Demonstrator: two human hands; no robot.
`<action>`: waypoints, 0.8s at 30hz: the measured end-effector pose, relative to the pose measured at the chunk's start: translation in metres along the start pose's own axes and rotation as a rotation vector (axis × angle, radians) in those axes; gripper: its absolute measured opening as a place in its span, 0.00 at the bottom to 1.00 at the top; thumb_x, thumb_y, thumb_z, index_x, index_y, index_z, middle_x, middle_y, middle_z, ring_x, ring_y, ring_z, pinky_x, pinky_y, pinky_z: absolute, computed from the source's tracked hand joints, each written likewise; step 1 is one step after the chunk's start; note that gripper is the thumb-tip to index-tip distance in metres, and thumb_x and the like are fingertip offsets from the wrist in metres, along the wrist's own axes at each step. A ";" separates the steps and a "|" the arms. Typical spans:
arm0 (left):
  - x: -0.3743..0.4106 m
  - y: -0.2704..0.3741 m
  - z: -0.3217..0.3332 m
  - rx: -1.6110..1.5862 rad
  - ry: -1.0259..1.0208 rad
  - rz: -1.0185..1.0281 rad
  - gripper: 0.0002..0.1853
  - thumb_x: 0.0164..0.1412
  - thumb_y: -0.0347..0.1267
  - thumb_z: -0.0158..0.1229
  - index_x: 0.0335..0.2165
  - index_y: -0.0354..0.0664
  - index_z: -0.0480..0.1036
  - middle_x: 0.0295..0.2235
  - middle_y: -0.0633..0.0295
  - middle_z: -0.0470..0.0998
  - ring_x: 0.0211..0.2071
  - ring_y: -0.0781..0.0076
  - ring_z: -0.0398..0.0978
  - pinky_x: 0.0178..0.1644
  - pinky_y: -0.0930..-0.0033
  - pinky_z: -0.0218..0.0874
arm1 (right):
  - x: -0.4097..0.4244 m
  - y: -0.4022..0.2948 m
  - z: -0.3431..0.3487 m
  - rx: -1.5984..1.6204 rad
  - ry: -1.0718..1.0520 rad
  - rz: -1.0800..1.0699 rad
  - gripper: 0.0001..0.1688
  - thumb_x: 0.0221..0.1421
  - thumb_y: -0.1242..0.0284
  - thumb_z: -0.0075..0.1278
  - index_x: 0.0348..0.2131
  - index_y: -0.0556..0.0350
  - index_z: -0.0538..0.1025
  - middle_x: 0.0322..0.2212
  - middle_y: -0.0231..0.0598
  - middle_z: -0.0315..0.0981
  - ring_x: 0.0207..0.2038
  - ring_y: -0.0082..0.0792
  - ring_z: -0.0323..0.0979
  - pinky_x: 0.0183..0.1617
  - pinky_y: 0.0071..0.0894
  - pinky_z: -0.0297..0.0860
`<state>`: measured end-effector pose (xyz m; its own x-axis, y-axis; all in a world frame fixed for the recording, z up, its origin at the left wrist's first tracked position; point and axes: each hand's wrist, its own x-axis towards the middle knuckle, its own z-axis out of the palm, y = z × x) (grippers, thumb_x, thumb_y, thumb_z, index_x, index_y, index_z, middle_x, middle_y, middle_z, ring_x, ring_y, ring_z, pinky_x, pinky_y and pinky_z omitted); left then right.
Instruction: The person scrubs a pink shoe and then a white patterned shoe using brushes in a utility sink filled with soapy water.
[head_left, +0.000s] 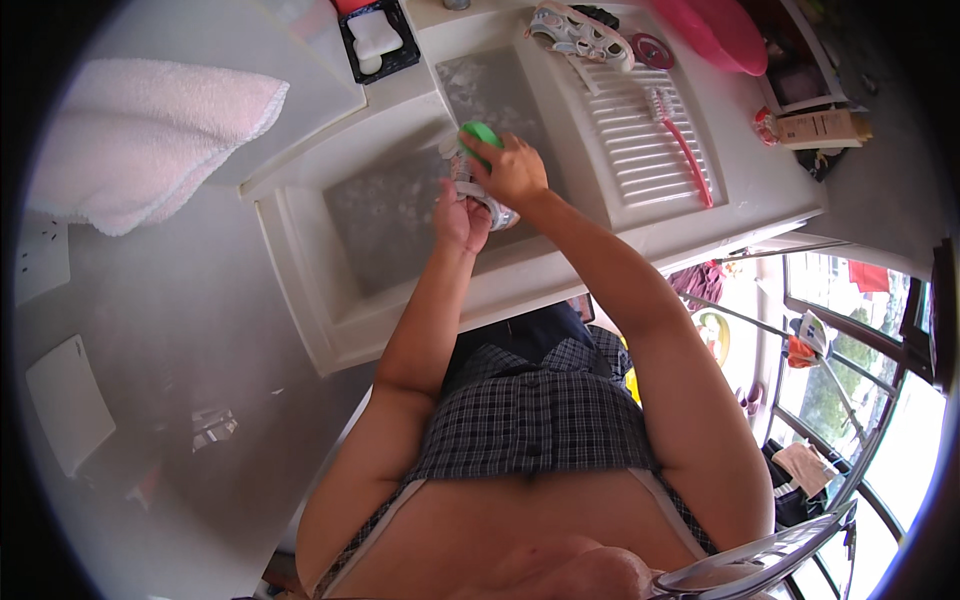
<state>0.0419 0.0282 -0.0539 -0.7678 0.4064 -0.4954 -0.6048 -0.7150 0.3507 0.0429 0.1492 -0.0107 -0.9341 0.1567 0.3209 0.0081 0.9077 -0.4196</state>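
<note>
Over the water in a white laundry sink (292, 240), my left hand (461, 221) holds a light-coloured shoe (480, 193) from below. My right hand (510, 169) grips a green brush or scrubber (480, 139), whose exact kind is hidden by my fingers, against the shoe's upper part. Another shoe, white and grey with pink trim (581, 37), lies at the top of the ribbed washboard (630, 161). A pink-handled brush with pale bristles (686, 154) rests along the washboard's right side.
A black soap tray (412, 52) holds white soap bars (375, 34) behind the sink. A round red object (652, 51) and a pink basin (720, 34) are at the upper right, near a bottle (821, 129). A pale pink towel (150, 142) hangs at the left.
</note>
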 end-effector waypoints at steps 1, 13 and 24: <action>-0.002 0.001 0.004 -0.002 0.022 -0.016 0.30 0.70 0.49 0.27 0.56 0.39 0.60 0.53 0.56 0.68 0.54 0.61 0.66 0.58 0.59 0.59 | 0.006 0.007 0.002 0.015 -0.020 0.106 0.23 0.51 0.62 0.53 0.49 0.29 0.75 0.28 0.49 0.70 0.30 0.50 0.72 0.34 0.44 0.71; -0.013 0.002 0.010 0.076 0.065 -0.041 0.28 0.70 0.48 0.29 0.56 0.40 0.59 0.53 0.58 0.68 0.54 0.65 0.66 0.60 0.61 0.57 | -0.022 -0.015 0.001 -0.009 -0.058 0.120 0.24 0.50 0.60 0.54 0.49 0.28 0.75 0.29 0.53 0.69 0.31 0.53 0.72 0.35 0.46 0.72; -0.020 0.005 0.016 0.024 -0.003 -0.100 0.31 0.69 0.51 0.33 0.56 0.36 0.57 0.53 0.54 0.67 0.53 0.62 0.66 0.59 0.62 0.57 | -0.043 -0.031 -0.020 -0.038 -0.119 0.026 0.23 0.50 0.60 0.52 0.49 0.28 0.74 0.31 0.52 0.71 0.31 0.50 0.73 0.37 0.46 0.71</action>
<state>0.0511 0.0257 -0.0300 -0.7040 0.4769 -0.5262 -0.6833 -0.6568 0.3188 0.0901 0.1218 0.0052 -0.9690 0.1354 0.2067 0.0444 0.9183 -0.3934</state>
